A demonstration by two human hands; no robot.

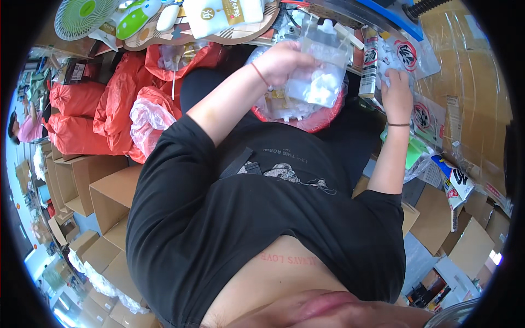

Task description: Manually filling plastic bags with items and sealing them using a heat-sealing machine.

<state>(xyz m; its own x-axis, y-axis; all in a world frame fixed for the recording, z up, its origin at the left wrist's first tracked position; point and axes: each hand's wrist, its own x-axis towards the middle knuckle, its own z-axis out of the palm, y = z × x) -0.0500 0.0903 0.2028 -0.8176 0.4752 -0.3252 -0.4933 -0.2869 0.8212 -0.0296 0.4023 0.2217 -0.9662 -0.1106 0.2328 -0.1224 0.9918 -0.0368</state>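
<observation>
My left hand [289, 64] is closed on the side of a clear plastic bag [321, 61] with small white pieces [324, 85] in its lower part. Below the bag is a round basin [322, 121] lined with red plastic, holding clear and yellowish packets. My right hand [397, 95] has its fingers curled down over a heap of small white pieces [386, 54] beside a printed carton [369, 60]. What its fingertips hold, if anything, cannot be made out.
Filled red bags [120, 104] stand at left, above open cardboard boxes [76, 180]. A green fan [82, 17] and a white pack [224, 13] sit on the table. Large cardboard [465, 71] stands at right, near a blue-and-white tube [455, 180]. Another person [28, 128] is far left.
</observation>
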